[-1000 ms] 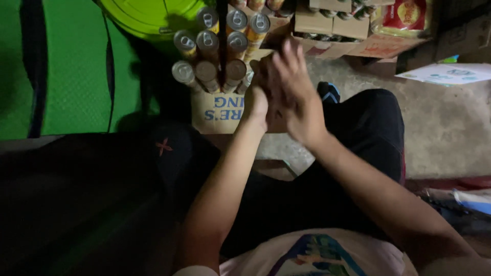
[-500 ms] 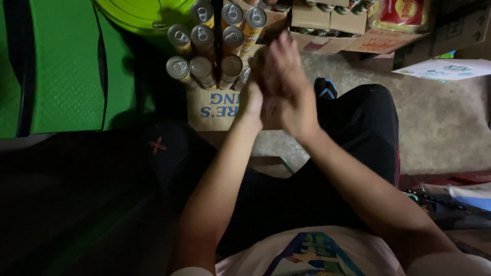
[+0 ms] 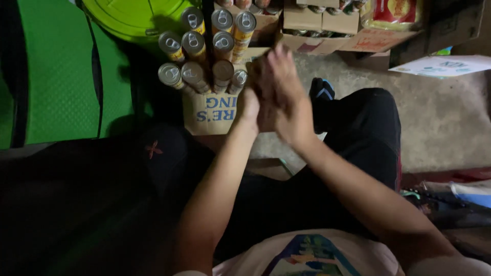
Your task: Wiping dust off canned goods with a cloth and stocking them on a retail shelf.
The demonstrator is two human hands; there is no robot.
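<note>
Head view, looking down past the person's lap. Far left: green mat (image 3: 61, 76) on the floor, dark strap across it. Above it, a lime-green round lid (image 3: 133, 18) at the top edge. Next right: cluster of cans (image 3: 204, 51), pull-tab tops facing up, lying stacked in rows in an open cardboard box (image 3: 212, 115) with blue lettering on its flap. Just right of the cans, left hand (image 3: 250, 105) and right hand (image 3: 284, 97) pressed together palm to palm, right hand on top and covering most of the left. Fingers of both extended and flat, close together; cannot tell whether anything is held between the palms. Hands sit just beside the box's right edge, fingertips near the rightmost cans; contact with the cans cannot be told. Below: black trousers, a printed shirt at bottom edge. Right of the hands: a dark shoe (image 3: 322, 92), bare concrete floor (image 3: 440, 122). Top right: more cardboard cartons (image 3: 327, 23), a white printed sheet (image 3: 445, 64).
</note>
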